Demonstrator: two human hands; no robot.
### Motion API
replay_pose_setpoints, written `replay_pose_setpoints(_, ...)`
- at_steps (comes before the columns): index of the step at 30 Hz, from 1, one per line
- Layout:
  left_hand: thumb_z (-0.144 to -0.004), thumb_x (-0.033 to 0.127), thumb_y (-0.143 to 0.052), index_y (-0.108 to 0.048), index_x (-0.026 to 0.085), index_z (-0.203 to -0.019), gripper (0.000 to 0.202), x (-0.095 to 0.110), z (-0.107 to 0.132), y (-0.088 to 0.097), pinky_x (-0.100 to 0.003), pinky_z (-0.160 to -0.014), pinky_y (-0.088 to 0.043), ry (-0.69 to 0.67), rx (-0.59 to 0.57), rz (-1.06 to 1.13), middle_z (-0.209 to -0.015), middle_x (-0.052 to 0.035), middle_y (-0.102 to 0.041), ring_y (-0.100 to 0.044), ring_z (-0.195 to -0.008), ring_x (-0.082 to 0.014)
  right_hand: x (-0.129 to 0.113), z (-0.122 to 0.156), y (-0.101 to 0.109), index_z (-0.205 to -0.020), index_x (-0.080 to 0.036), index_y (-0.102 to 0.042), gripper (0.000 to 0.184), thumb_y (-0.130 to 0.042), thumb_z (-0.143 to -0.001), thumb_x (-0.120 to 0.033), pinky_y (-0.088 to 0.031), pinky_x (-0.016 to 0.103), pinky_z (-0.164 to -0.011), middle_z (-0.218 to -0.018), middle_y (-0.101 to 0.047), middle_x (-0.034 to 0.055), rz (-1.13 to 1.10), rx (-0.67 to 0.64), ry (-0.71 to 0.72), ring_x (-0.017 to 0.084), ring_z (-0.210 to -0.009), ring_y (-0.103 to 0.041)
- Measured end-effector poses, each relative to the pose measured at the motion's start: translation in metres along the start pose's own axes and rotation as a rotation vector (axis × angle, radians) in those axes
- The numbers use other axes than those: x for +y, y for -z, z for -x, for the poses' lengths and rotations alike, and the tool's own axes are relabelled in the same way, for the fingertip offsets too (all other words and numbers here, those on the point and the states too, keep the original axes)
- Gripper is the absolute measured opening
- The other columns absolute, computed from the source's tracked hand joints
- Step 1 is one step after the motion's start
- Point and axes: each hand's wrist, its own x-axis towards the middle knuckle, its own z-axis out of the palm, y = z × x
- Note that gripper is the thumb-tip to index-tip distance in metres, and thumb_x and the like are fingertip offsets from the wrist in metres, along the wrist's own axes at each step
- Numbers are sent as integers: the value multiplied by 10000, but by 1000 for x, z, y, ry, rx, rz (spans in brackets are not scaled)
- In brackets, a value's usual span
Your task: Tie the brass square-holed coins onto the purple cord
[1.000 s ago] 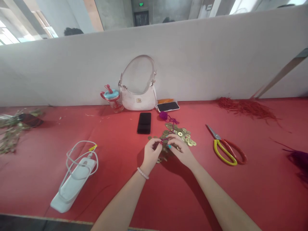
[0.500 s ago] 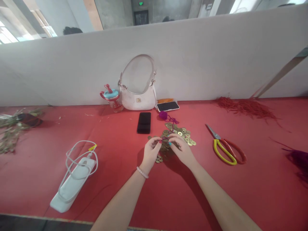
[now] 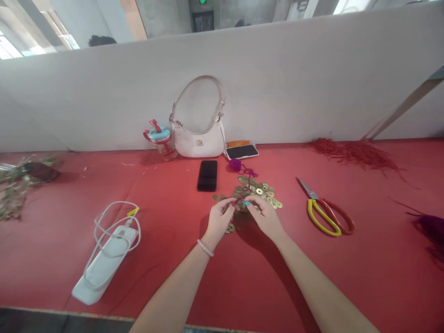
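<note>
Okay, head view: both bare hands meet over a pile of brass coins point(image 3: 265, 189) on the red desk point(image 3: 381, 277). Left hand point(image 3: 219, 218) has thumb and index finger pinched narrow on a purple yarn strand point(image 3: 240, 199). Right hand point(image 3: 266, 217), also narrow, pinches the same strand just beside it — thumb shows a teal nail. Exact loop or knot between the fingertips is too small to tell.

Strand runs up across the coins to a purple yarn ball point(image 3: 235, 165), lying just in front of a white-edged phone point(image 3: 242, 151). A few coins sit by the left hand, partly hidden.

Around that: black smartphone point(image 3: 207, 175) flat, left of the coins; scissors point(image 3: 326, 210) to the right, one handle yellow, one red, well apart from the hands. White handbag point(image 3: 199, 141) stands upright at the back, blue-lidded cup point(image 3: 163, 143) just beside it. Red thread heap point(image 3: 354, 155) back right; white block point(image 3: 106, 263) front left — pale cable looped over it.
</note>
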Motion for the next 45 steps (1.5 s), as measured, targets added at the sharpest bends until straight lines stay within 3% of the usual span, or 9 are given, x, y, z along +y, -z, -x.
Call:
replay_pose_setpoints(7,-735,238,-520,-631,109,-917,250,-3,-1,0,-188,-452,-386,-17,-1,-103,-663,-37,-627,-488,-471,-76,2,2,-1,-864,-202,-520,137,-408,-850,-279,-464,280,-659,-758,-573,25,-100,-51,5,153,-699,-556)
replay_pose_setpoints(11,-726,212,-528,-634,122,-919,237,-4,0,0,-222,-560,-459,-51,-11,-95,-744,-62,-656,-581,-602,-122,1,2,-2,-846,-195,-535,150,-418,-848,-289,-458,289,-683,-789,-576,34,-80,-66,1,161,-732,-554)
replay_pose_setpoints(15,-734,191,-513,-636,128,-927,237,-3,2,1,-235,-630,-472,-85,-48,-104,-783,-60,-656,-587,-668,-129,-2,3,-1,-836,-197,-545,142,-428,-840,-279,-454,281,-669,-797,-582,34,-33,-96,-14,166,-745,-553)
replay_pose_setpoints(22,-718,255,-571,-650,124,-881,224,-3,2,1,-195,-497,-412,-135,-46,-165,-615,-18,-592,-501,-523,-94,-11,0,2,-802,-199,-547,122,-437,-823,-247,-444,302,-702,-805,-582,44,15,-71,68,177,-760,-545)
replay_pose_setpoints(30,-744,274,-534,-649,130,-777,187,2,4,0,-226,-571,-458,-151,-23,-166,-702,-51,-644,-566,-620,-133,0,0,-1,-798,-207,-530,83,-448,-795,-197,-432,329,-798,-951,-593,66,-55,-27,114,196,-900,-555)
replay_pose_setpoints(35,-763,271,-507,-639,125,-697,208,5,6,-1,-205,-506,-426,-126,-29,-168,-586,-18,-584,-523,-532,-109,0,2,0,-809,-206,-530,100,-431,-810,-214,-446,310,-781,-955,-601,60,-128,-32,62,186,-894,-563)
replay_pose_setpoints(39,-765,308,-511,-663,121,-747,242,5,6,0,-196,-441,-383,-97,-75,-186,-572,-13,-577,-488,-478,-96,-5,2,1,-836,-205,-555,122,-437,-811,-219,-454,298,-752,-925,-605,52,-112,-34,26,180,-863,-563)
replay_pose_setpoints(45,-745,264,-539,-686,125,-870,238,5,4,1,-196,-476,-410,-80,-155,-229,-664,-35,-653,-514,-491,-91,0,1,-1,-837,-204,-556,127,-437,-817,-241,-454,302,-729,-869,-597,46,-124,15,-4,184,-840,-555)
